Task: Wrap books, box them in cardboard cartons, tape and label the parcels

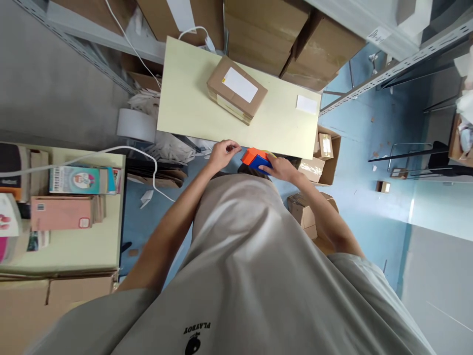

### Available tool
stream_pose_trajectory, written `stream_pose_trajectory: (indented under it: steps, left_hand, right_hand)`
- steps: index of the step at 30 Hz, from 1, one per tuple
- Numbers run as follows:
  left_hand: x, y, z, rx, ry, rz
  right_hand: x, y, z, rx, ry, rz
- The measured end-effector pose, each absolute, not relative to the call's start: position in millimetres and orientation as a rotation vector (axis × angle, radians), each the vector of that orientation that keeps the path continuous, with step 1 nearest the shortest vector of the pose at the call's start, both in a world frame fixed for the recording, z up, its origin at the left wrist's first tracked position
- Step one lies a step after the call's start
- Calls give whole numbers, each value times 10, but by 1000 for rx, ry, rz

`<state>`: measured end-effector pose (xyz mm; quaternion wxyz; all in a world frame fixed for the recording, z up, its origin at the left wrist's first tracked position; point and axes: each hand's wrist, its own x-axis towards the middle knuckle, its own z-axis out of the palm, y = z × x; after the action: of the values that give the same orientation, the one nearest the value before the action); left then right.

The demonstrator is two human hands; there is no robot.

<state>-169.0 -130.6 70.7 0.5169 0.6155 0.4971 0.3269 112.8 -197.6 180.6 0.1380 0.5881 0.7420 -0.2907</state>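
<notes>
My right hand (283, 169) is wrapped round an orange and blue tape dispenser (254, 159), held just off the front edge of the table. A bit of yellow-green shows at its top, partly hidden by my fingers. To the left of it, my left hand (223, 154) is closed in a pinch, its fingertips a short gap from the dispenser's orange end. Whatever those fingertips hold is too small to make out. Beyond both hands, a closed cardboard box (236, 91) with a white label lies on the pale yellow table (185, 93).
A white slip (306, 104) lies at the table's right. Large cartons (262, 34) fill the shelf behind. Books (61, 212) are stacked on a side table at left, with a white cable (121, 147) crossing it. An open carton (334, 162) stands on the floor at right.
</notes>
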Motion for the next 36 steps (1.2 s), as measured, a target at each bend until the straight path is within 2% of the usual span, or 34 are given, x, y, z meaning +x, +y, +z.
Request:
stream_pose_trajectory:
  steps: [9,17,28,36]
  left_hand:
    - [-1485,-477,43,1449,1444,970]
    - [-1145,-242,-331,1318,1592,1083]
    - [-971,-171,-317,1283,1772,1095]
    - [-918,-138,-296,689,1874,966]
  right_hand:
    - [1767,-1618,1511,1892,1944,-652]
    - [1756,-1193,1018,1991,1913,-613]
    - [1633,-1096,688,2033,1911,-639]
    - [1542,-1024,766,1914,1952,-753]
